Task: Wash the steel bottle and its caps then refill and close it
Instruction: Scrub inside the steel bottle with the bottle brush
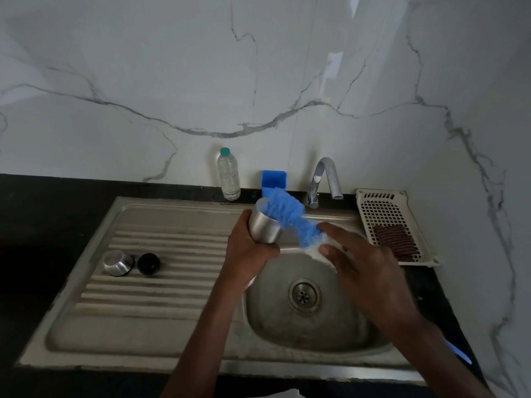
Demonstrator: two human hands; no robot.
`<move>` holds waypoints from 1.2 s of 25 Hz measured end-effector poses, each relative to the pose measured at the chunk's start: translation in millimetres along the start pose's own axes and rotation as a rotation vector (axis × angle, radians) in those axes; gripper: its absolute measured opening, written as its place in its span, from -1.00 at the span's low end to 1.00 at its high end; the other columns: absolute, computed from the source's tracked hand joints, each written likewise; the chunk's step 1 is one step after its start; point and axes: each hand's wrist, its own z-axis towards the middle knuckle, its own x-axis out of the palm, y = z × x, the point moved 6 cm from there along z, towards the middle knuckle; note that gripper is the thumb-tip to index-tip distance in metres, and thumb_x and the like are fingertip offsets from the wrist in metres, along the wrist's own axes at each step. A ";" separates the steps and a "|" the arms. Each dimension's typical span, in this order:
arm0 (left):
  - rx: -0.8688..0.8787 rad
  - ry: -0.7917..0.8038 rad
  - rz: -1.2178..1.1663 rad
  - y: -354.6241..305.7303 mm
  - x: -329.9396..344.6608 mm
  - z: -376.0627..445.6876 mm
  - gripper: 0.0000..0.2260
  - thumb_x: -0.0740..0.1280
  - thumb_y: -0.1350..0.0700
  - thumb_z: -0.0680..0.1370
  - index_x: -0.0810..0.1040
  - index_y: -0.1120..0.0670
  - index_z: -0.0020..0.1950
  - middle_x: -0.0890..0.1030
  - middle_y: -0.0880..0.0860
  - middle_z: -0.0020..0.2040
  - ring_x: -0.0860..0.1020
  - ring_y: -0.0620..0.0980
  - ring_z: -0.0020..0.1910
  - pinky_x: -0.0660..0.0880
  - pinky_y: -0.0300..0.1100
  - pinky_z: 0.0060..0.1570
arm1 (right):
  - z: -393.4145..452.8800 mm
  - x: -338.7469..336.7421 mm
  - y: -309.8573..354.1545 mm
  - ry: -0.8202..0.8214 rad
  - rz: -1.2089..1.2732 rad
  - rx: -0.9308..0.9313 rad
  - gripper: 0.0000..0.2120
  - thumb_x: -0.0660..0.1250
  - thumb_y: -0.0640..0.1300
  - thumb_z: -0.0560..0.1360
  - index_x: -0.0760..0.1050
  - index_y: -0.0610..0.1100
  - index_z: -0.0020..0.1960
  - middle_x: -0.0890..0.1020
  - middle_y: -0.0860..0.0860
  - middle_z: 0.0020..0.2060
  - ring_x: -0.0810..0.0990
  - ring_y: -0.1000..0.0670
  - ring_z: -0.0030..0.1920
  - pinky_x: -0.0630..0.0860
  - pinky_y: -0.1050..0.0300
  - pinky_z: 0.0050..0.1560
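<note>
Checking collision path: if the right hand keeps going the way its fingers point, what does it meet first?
Likely the steel bottle, gripped by the left hand; the right hand points up-left at it, holding the blue brush. Depth unclear.

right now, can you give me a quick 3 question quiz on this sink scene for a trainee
1. True or false: the steel cap and the black cap lie on the ribbed drainboard.
2. Which hand grips the steel bottle? A) left hand B) right hand C) neither
3. Fill in: the right hand holds the handle of the blue ______, whose bristles are at the bottle's mouth.

Key:
1. True; they sit side by side, left of the basin.
2. A; the left hand is wrapped round the bottle over the sink.
3. Brush.
</note>
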 end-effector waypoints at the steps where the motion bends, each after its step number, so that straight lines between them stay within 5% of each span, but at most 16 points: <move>1: -0.019 0.017 -0.014 1.4 -1.4 1.4 -0.33 0.58 0.39 0.31 0.45 -0.12 0.25 0.64 -0.06 0.08 0.64 -0.10 0.00 0.54 -0.31 -0.25 | -1.5 -1.7 -7.5 -0.022 0.046 0.040 -0.58 0.25 0.20 0.59 0.43 0.27 0.44 0.63 0.18 -0.26 0.63 0.22 -0.31 0.64 0.13 -0.27; 3: -0.061 0.046 -0.069 -2.2 1.0 1.6 -0.34 0.58 0.36 0.34 0.40 -0.06 0.29 0.63 0.02 0.09 0.65 -0.01 0.00 0.55 -0.20 -0.20 | 1.6 3.0 -13.1 -0.078 0.134 0.092 -0.59 0.24 0.21 0.60 0.42 0.29 0.45 0.65 0.12 -0.25 0.65 0.14 -0.30 0.66 0.00 -0.26; 7: -0.076 0.157 -0.296 -10.2 12.5 -0.2 -0.29 0.61 0.23 0.33 0.41 -0.07 0.40 0.69 0.04 0.18 0.70 0.06 0.11 0.64 -0.04 -0.01 | -5.6 24.6 19.7 -0.194 0.159 -0.058 -0.57 0.30 0.03 0.65 0.41 0.13 0.51 0.43 0.21 -0.45 0.48 0.14 -0.50 0.48 0.23 -0.50; 10: -0.106 0.245 -0.482 -7.1 15.3 -5.2 -0.26 0.59 0.17 0.29 0.46 -0.01 0.45 0.66 0.13 0.23 0.66 0.14 0.14 0.62 0.06 0.07 | -5.7 34.9 -7.5 -0.183 0.411 0.166 -0.54 0.31 0.09 0.62 0.38 0.18 0.50 0.65 0.09 -0.29 0.65 0.04 -0.34 0.66 -0.06 -0.35; 13: -0.128 0.297 -0.611 -8.7 13.4 -8.4 -0.38 0.54 0.17 0.27 0.59 0.06 0.34 0.67 0.13 0.11 0.66 0.08 0.03 0.61 0.00 0.00 | -7.8 40.1 -7.9 -0.141 0.517 0.170 -0.55 0.33 0.11 0.59 0.43 0.22 0.47 0.68 -0.04 -0.05 0.70 -0.14 -0.16 0.68 -0.16 -0.22; 16: -0.119 0.313 -0.654 -13.3 12.8 -13.5 -0.58 0.52 0.15 0.37 0.65 0.10 0.23 0.71 0.10 0.04 0.68 0.04 -0.02 0.63 -0.06 -0.06 | -9.6 39.3 -3.5 -0.125 0.568 0.167 -0.55 0.32 0.13 0.59 0.42 0.27 0.47 0.69 -0.07 -0.18 0.65 -0.01 -0.33 0.63 -0.04 -0.37; 18: -0.125 0.330 -0.777 -10.4 14.9 -15.5 -0.47 0.62 0.03 0.38 0.63 0.14 0.31 0.69 0.12 0.14 0.67 0.07 0.06 0.63 -0.01 0.01 | -9.9 40.5 -2.1 -0.119 0.524 0.166 -0.56 0.32 0.12 0.60 0.41 0.27 0.47 0.70 0.03 -0.21 0.67 0.06 -0.31 0.65 0.01 -0.31; 22: -0.170 0.235 -0.869 -12.1 17.2 -13.8 -0.46 0.45 -0.21 0.47 0.66 0.08 0.34 0.69 0.18 0.20 0.69 0.13 0.11 0.65 0.05 0.01 | -3.5 40.5 5.0 -0.144 0.413 0.169 -0.58 0.33 0.12 0.61 0.40 0.32 0.45 0.65 0.16 -0.29 0.63 0.15 -0.31 0.68 -0.10 -0.13; 26: -0.200 0.139 -0.826 -9.5 15.4 -10.9 -0.48 0.31 -0.19 0.57 0.57 0.10 0.42 0.65 0.23 0.28 0.67 0.19 0.17 0.66 0.06 0.05 | -7.2 43.1 25.0 -0.023 0.449 0.085 -0.60 0.31 0.13 0.60 0.35 0.41 0.39 0.63 0.26 -0.31 0.62 0.17 -0.36 0.63 0.11 -0.26; 30: -0.192 0.067 -0.836 -4.2 12.6 -13.3 -0.47 0.15 -0.27 0.69 0.61 0.11 0.37 0.67 0.24 0.16 0.67 0.17 0.01 0.66 0.02 -0.04 | 2.0 47.5 14.4 -0.104 0.463 0.214 -0.63 0.33 0.14 0.61 0.35 0.54 0.30 0.72 0.13 -0.09 0.69 0.13 -0.21 0.68 -0.08 -0.08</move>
